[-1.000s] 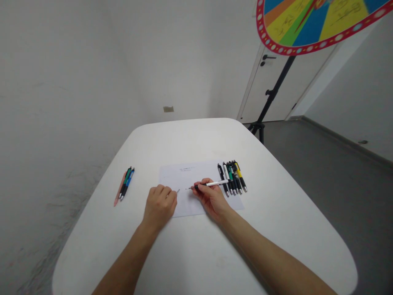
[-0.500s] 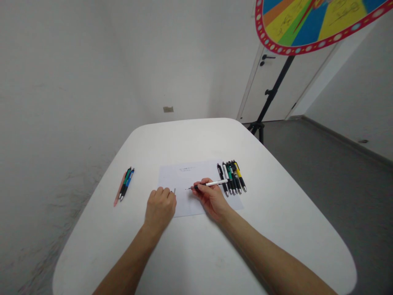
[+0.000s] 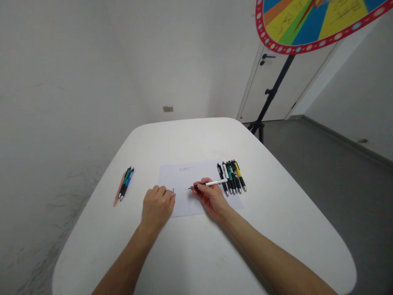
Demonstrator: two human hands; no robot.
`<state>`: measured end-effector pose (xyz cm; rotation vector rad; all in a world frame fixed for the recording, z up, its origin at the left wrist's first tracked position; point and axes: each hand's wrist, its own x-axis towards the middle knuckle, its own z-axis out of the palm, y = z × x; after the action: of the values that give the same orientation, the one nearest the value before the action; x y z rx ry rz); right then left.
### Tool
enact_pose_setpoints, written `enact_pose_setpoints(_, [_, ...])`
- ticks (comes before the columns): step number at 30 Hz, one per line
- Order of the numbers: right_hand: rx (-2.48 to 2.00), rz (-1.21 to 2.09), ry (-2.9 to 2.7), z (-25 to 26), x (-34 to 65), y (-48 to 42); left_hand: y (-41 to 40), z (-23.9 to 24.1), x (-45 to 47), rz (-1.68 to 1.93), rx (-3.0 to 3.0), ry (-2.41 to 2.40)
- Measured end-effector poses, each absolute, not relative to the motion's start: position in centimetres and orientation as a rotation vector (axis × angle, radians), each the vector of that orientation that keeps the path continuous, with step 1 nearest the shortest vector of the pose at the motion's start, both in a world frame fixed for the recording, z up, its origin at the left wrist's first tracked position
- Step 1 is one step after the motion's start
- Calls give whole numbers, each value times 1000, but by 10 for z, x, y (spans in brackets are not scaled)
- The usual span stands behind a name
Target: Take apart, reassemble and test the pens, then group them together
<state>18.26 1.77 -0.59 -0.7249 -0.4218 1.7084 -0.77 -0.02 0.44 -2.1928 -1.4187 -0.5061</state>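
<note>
My right hand holds a white and black pen between thumb and fingers over the paper. The pen lies nearly level, its front end pointing left, with a thin refill showing there. My left hand is closed, knuckles up, at the paper's left edge. Between its thumb and forefinger sticks out a small silver piece, which looks like a pen tip; most of it is hidden. The white sheet of paper lies under both hands, with a few lines of small writing near its top.
Several click pens lie side by side at the paper's right edge, just past my right hand. To the left on the white table are a green pen, a blue pen and a pink strip. A colourful wheel stands behind.
My left hand has shifted slightly left, away from the pen, with the small silver piece in its fingers. My right hand and the pen stay where they were.
</note>
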Motion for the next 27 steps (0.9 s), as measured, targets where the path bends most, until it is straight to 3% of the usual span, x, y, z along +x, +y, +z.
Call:
enact_pose_setpoints(10, [-715, 1756, -460, -2, 181, 14, 2, 5, -7, -1175, -2386, -1195])
enact_pose_setpoints(27, [-685, 1804, -508, 1, 181, 10, 0, 7, -5, -1345, -2460, -1306])
